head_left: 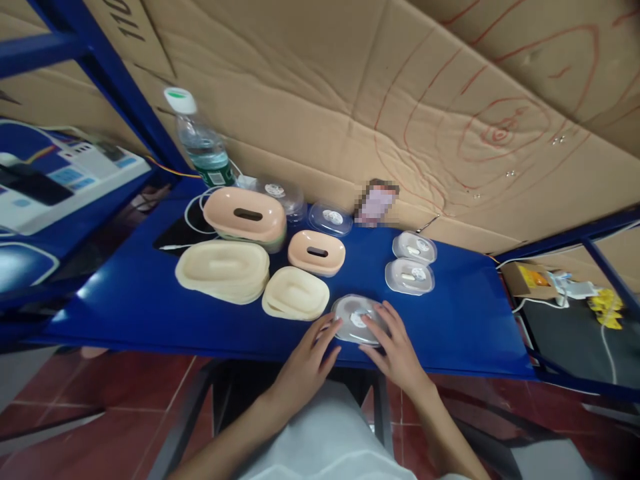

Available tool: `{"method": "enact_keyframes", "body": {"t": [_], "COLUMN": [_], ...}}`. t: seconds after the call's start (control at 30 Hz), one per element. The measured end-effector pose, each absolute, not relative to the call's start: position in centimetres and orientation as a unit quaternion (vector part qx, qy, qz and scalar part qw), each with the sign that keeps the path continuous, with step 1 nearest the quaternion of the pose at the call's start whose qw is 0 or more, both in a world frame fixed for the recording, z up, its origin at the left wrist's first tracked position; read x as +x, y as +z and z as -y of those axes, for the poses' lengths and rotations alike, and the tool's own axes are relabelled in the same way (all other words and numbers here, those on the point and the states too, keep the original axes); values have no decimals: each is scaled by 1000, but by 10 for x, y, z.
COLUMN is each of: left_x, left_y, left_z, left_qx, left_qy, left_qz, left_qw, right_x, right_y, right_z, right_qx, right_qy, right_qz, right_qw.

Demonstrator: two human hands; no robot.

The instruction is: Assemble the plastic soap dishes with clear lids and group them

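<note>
The left hand (309, 357) and right hand (397, 343) are apart, fingers loosely spread at opposite sides of a clear plastic container (353, 308) near the worktop's (460, 327) front edge; whether they grip it cannot be told. Cream oval lids (296, 292) lie just left, before a small peach slotted box (317, 243).

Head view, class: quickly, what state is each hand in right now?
Left hand: open, fingers loosely curved at the left edge of the clear container.
Right hand: open, fingers spread over the same container's right side.
</note>
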State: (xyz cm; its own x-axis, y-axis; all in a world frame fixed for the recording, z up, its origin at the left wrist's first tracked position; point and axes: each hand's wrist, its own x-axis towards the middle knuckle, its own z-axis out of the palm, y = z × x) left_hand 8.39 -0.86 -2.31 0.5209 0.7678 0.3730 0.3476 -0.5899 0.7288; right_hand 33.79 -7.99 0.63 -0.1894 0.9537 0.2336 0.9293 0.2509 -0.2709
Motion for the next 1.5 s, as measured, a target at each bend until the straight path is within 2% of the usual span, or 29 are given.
{"method": "enact_keyframes", "body": {"t": [0.27,0.4,0.57,0.7,0.87,0.97,1.23,1.5], "left_x": [110,123,86,38,22,23,20,71], "left_y": [-22,-11,20,27,7,-3,1,-3], "left_z": [7,6,-15,-40,-52,-51,-48,-30], "left_qx": [827,858,863,859,866,880,884,918], "left_qy": [324,321,428,391,304,275,331,300], "left_qz": [-356,-300,-205,-316,-396,-384,-320,-207], "left_qw": [291,265,173,98,35,41,82,155], "right_x": [362,386,410,398,372,370,424,483], "right_y": [-8,-4,12,19,17,16,11,15], "right_z": [89,105,110,95,60,44,59,74], "right_qx": [-594,-623,-672,-676,-701,-711,-725,-700], "right_qy": [32,7,-53,-77,-87,-90,-149,-190], "right_qz": [769,750,720,719,696,687,665,680], "right_qw": [234,222,162,141,126,118,95,102]}}
